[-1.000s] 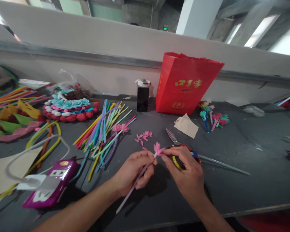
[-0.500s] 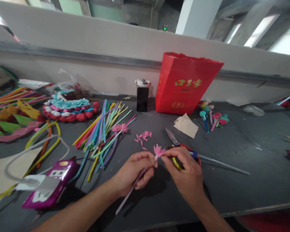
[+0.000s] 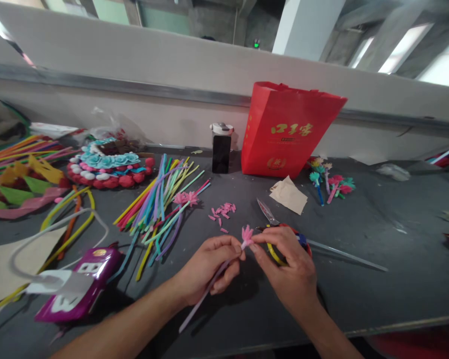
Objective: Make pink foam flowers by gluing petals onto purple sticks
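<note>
My left hand (image 3: pixel 215 264) pinches a lilac pipe cleaner stem (image 3: pixel 200 304) just below its top, with the stem's free end slanting down to the left. A small pink fuzzy flower (image 3: pixel 247 235) sits at the stem's upper end, its petals pointing up. Thumb and forefinger of my right hand (image 3: pixel 286 257) close on the flower's right side at its base. Short pink pipe cleaner pieces (image 3: pixel 223 210) lie scattered just beyond my hands. Scissors (image 3: pixel 268 211) lie partly hidden behind my right hand, beside a glue gun or similar tool I cannot make out.
Coloured pipe cleaners (image 3: pixel 160 199) lie in a heap at left, with pink flowers (image 3: pixel 186 198) on top. Further left are a purple power strip (image 3: pixel 82 284) and beaded rings (image 3: pixel 108 167). A red bag (image 3: pixel 290 132), a phone (image 3: pixel 221 154) and finished flowers (image 3: pixel 336 185) stand or lie behind.
The pink petals, spread to the right a second ago, now stand closer together and more upright. My fingers have shifted only slightly at the flower's base.
</note>
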Tool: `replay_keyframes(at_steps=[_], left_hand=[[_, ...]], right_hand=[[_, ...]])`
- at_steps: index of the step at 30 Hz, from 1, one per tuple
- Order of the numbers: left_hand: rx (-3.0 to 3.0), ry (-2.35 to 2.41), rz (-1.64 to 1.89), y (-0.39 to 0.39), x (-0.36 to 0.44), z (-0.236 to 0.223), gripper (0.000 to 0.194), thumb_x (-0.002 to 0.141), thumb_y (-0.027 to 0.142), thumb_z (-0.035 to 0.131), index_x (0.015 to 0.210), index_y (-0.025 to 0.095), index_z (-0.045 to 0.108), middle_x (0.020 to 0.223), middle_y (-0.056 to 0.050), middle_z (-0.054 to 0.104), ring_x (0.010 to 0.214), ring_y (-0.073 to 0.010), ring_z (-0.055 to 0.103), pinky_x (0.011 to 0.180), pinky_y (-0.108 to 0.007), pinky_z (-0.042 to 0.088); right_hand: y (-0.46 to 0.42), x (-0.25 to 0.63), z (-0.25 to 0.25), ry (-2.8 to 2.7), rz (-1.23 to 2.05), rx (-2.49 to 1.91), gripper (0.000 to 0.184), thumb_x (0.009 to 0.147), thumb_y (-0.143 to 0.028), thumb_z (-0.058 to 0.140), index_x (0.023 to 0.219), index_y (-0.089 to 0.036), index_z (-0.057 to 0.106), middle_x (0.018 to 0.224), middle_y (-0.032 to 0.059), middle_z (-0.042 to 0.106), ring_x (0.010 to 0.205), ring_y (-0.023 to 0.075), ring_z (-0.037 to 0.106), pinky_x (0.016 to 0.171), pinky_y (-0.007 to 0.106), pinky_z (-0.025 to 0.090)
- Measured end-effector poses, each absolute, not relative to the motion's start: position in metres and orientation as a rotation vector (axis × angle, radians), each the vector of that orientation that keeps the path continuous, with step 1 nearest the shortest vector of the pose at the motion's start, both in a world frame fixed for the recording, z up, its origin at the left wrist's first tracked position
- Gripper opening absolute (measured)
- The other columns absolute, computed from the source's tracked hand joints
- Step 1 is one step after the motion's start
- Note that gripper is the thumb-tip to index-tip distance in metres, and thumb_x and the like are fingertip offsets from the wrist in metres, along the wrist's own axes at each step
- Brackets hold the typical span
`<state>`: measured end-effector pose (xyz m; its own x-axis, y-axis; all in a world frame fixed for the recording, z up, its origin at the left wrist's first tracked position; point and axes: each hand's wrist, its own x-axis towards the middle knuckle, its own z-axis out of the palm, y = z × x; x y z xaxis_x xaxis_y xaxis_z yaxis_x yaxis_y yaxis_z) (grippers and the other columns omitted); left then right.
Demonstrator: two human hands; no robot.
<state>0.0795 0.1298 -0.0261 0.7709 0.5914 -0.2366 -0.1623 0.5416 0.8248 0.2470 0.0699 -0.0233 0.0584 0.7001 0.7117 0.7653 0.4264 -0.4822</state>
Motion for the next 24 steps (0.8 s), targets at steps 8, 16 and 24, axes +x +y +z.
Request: replay_keyframes(at_steps=[8, 16, 24], left_hand=[[0.891, 0.551, 0.472, 0.1290, 0.0790, -0.0264, 0.012, 0.086, 0.026, 0.052, 0.079, 0.018, 0.057, 0.036, 0.007, 0.045, 0.025, -0.0056, 0.024, 0.026, -0.015, 0.019], [0.898, 0.554, 0.461, 0.1288, 0.0793, -0.0245, 0.013, 0.085, 0.029, 0.054, 0.078, 0.017, 0.056, 0.036, 0.008, 0.044, 0.025, -0.0055, 0.023, 0.026, -0.015, 0.019], [0.914, 0.538, 0.446, 0.1287, 0.0791, -0.0239, 0.013, 0.087, 0.026, 0.051, 0.079, 0.018, 0.056, 0.036, 0.008, 0.043, 0.026, -0.0055, 0.022, 0.027, -0.015, 0.018]], right_hand=[[0.0697, 0.2461, -0.0229, -1.663, -0.074, -1.287, 0.011, 0.085, -0.012, 0.067, 0.092, -0.020, 0.063, 0.088, 0.0025, 0.064, 0.088, 0.0166, 0.059, 0.083, 0.033, 0.046], [0.0684, 0.2451, -0.0223, -1.674, -0.054, -1.300, 0.009, 0.087, -0.012, 0.063, 0.088, -0.021, 0.064, 0.086, 0.0028, 0.061, 0.085, 0.0172, 0.059, 0.080, 0.034, 0.046], [0.0682, 0.2456, -0.0224, -1.649, 0.012, -1.327, 0.009, 0.087, -0.014, 0.062, 0.086, -0.022, 0.064, 0.089, 0.0029, 0.060, 0.087, 0.0176, 0.058, 0.081, 0.034, 0.045]])
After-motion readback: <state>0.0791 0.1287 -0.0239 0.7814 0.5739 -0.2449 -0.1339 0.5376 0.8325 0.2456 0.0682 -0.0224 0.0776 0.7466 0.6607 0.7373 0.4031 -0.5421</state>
